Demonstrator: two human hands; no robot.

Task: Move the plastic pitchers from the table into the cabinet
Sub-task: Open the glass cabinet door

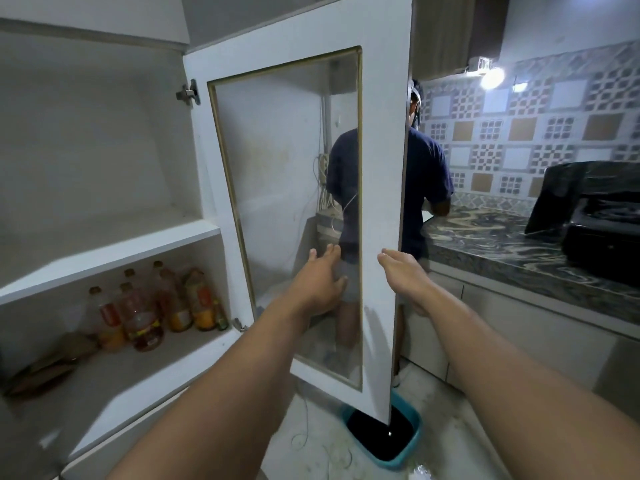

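A white cabinet stands open at the left, with a bare upper shelf and a lower shelf holding bottles. Its glass-paned door swings out toward me in the middle of the view. My left hand is spread flat against the glass pane, fingers apart. My right hand reaches to the door's free edge, fingers curled round it; the fingertips are hidden behind the edge. No pitcher and no table are in view.
Several oil and sauce bottles and brown packets sit on the lower shelf. Another person stands behind the door at a marbled counter bearing a black appliance. A teal basin lies on the floor below the door.
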